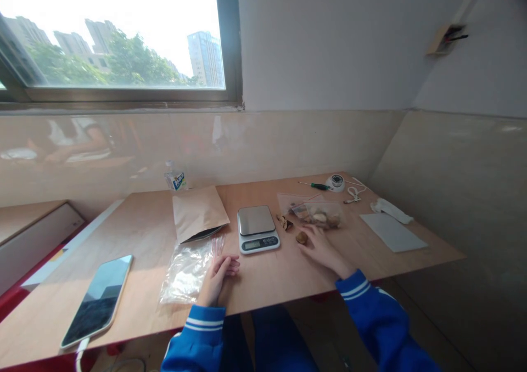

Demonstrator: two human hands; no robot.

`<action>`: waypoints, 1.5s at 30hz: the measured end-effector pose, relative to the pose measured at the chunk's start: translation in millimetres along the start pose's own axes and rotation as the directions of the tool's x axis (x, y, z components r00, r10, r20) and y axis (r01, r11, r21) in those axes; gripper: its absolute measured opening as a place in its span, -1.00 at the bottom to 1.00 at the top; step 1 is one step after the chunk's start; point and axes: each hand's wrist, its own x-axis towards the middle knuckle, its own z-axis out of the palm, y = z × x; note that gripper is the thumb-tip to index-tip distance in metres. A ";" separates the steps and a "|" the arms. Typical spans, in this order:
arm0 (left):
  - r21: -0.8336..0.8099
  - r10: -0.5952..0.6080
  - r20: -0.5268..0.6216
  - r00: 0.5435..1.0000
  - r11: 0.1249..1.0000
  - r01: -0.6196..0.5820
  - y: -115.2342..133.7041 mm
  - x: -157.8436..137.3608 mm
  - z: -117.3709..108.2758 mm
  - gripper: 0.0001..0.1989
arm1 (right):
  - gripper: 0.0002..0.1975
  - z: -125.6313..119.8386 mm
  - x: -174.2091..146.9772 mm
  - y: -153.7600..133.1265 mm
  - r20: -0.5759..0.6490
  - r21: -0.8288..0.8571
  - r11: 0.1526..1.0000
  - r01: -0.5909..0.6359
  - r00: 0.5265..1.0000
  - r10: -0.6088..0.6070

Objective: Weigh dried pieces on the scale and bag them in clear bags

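My right hand (321, 246) rests on the table with thumb and fingertips around a small, round, brown piece that looks like a dried mushroom (302, 238). Its exact kind is hard to make out. Just beyond it lie a few dark-edged dried slices (284, 222) and clear zip bags (313, 207) holding brown and pale pieces. My left hand (221, 273) lies loosely curled and holds nothing, at the edge of a clear plastic bag (185, 270). Between the hands stands a white kitchen scale (257, 228) with a bare metal plate; its display is too small to read.
A brown paper pouch (200, 213) lies left of the scale, with a bottle (176, 179) behind it. A phone (99, 300) with a cable is at front left. Towards the back right are a screwdriver (319, 186), dome camera (336, 181), white cable (354, 193) and white sheet (393, 232).
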 end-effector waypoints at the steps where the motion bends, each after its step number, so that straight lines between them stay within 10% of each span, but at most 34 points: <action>1: -0.007 -0.005 -0.003 1.000 1.000 0.005 -0.5 0.2 -0.2 -0.53 | -0.67 2.4 -5.5 -7.0 0.036 0.023 1.000 -0.007 0.999 0.006; 9: -0.001 0.011 0.022 1.000 1.000 -0.011 -0.5 -1.0 1.1 -0.52 | -0.85 -17.8 27.9 -66.0 0.223 0.178 0.984 0.010 0.974 -0.051; 15: 0.004 0.028 0.023 0.999 1.000 -0.028 -0.7 -2.0 1.2 -0.52 | -0.78 -7.5 81.8 -120.6 0.109 0.060 0.991 0.122 0.986 -0.128; 26: 0.018 0.030 0.040 0.999 0.999 -0.030 0.1 -5.6 2.3 -0.52 | -0.50 52.2 47.9 -43.4 0.052 -0.066 0.998 -0.024 0.998 0.028; 39: 0.013 0.040 0.025 0.999 0.999 -0.040 -1.1 -5.2 2.7 -0.50 | -0.67 61.6 35.3 -32.7 -0.104 0.042 0.999 0.001 0.995 0.004; 45: -0.013 0.023 0.012 1.000 1.000 -0.023 -3.9 -2.9 1.2 -0.49 | -0.75 30.4 56.8 -73.0 -0.102 0.196 0.980 0.016 0.995 0.004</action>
